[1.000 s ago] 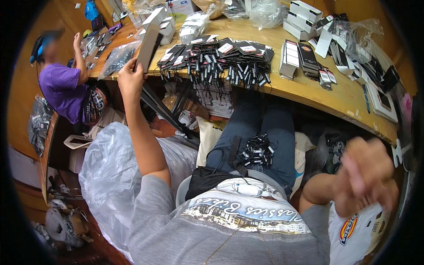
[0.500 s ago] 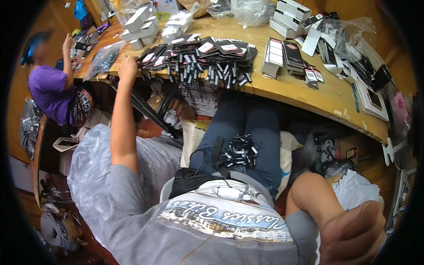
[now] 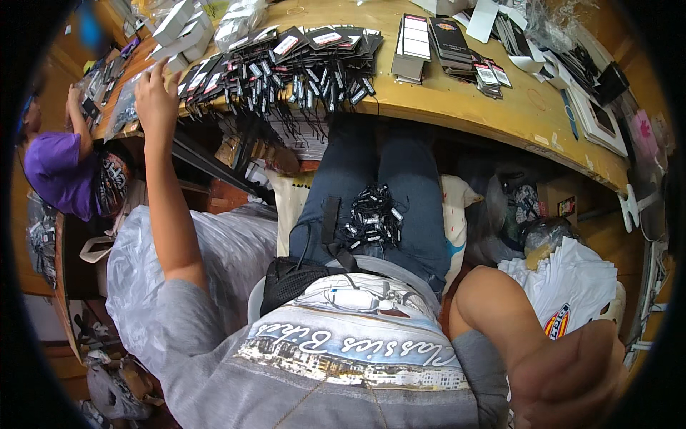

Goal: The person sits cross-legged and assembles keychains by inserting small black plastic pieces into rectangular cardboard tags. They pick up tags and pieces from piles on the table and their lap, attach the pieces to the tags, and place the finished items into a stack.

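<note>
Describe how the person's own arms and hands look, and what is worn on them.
Both hands are bare: no gloves, rings or watch show on the left hand or the right hand. The forearms are bare too. Short grey sleeves of a T-shirt with a printed picture on the chest cover the upper arms only. The right hand is blurred.

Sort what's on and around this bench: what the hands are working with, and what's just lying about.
In hand:
left hand reaching the black tags along the bench edge
tags in the lap

Lying about:
white boxes
card stacks
plastic bag
</note>
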